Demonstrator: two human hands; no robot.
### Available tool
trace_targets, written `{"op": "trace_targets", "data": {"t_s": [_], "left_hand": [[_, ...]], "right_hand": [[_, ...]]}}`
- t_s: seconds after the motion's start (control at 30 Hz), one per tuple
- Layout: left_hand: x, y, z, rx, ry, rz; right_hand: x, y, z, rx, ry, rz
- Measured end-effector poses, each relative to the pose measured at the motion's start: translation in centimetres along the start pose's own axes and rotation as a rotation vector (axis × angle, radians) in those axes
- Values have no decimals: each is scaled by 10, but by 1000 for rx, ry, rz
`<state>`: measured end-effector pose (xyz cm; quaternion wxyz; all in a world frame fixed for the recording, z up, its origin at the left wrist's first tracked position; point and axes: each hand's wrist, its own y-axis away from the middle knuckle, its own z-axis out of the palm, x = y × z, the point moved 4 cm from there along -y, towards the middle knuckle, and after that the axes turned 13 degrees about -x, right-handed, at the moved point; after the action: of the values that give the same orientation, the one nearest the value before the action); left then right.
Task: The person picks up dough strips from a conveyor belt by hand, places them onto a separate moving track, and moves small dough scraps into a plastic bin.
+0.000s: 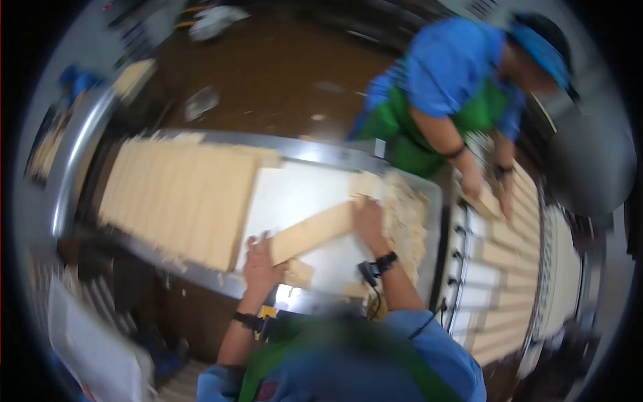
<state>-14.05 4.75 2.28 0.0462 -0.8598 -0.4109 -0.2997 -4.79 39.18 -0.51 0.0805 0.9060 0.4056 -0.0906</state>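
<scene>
A long pale-beige slab [311, 233] lies slantwise over the white work surface. My left hand [262, 266] is at its lower left end, fingers against the edge. At the upper right end, my right hand [368, 224] is closed round the slab, with part of the grip hidden. To the left sits a broad block of similar slabs [177, 201], packed side by side. A small broken piece [298, 273] lies by my left hand, and another short piece [365, 184] is just beyond my right hand.
A clear bin [432, 194] with pale scraps stands right of my right hand. Farther right, a co-worker [462, 87] handles a slab over a conveyor [482, 275] carrying spaced slabs. A metal rail [321, 153] edges my table. A curved metal bar [80, 161] rises at left.
</scene>
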Motion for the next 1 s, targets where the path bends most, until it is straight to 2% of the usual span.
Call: {"op": "trace_targets", "data": {"t_s": [0.03,0.07,0.1,0.13,0.17,0.2,0.23,0.3,0.37,0.43,0.5,0.57,0.63,0.67,0.73,0.77,0.8,0.83,0.9,0.97,1.0], "left_hand": [[-1,-7,6,-88,-4,-70],[4,-13,10,-183,38,-74],[0,-21,20,-181,2,-36],[-1,-29,32,-166,-32,-2],[5,-26,36,-130,-28,23],[13,-23,32,-87,-20,38],[34,-23,33,-112,-31,87],[77,-10,34,19,-4,128],[128,-6,49,0,-4,142],[194,2,66,52,77,316],[259,10,90,5,64,400],[329,24,106,-130,108,528],[390,35,132,-141,-18,693],[417,39,145,-146,-19,701],[465,45,174,-297,-25,728],[487,47,179,-300,-26,732],[509,49,183,-405,-28,729],[527,49,190,-510,-30,722],[554,42,204,-561,-108,764],[575,38,219,-645,-121,815],[581,36,232,-609,-111,820]], "right_hand": [[1,17,2,193,-71,-179],[0,25,3,65,-126,-147],[3,27,11,126,-228,-60],[9,26,15,37,-184,-94],[6,39,-2,236,-216,-45],[1,50,-38,28,-164,33],[17,60,-50,52,-168,84],[43,84,-68,252,-450,131],[88,113,-90,280,-430,217],[142,151,-119,572,-285,338],[238,169,-110,534,-64,476],[285,216,-173,806,-358,522],[344,246,-203,888,-308,618],[378,258,-208,856,-287,679],[435,276,-215,828,-265,743],[462,281,-214,707,-283,799],[485,283,-213,585,-302,849],[505,285,-214,585,-303,851],[534,284,-206,182,-129,991],[549,285,-207,126,-23,1023],[554,286,-206,68,89,1053]]}}
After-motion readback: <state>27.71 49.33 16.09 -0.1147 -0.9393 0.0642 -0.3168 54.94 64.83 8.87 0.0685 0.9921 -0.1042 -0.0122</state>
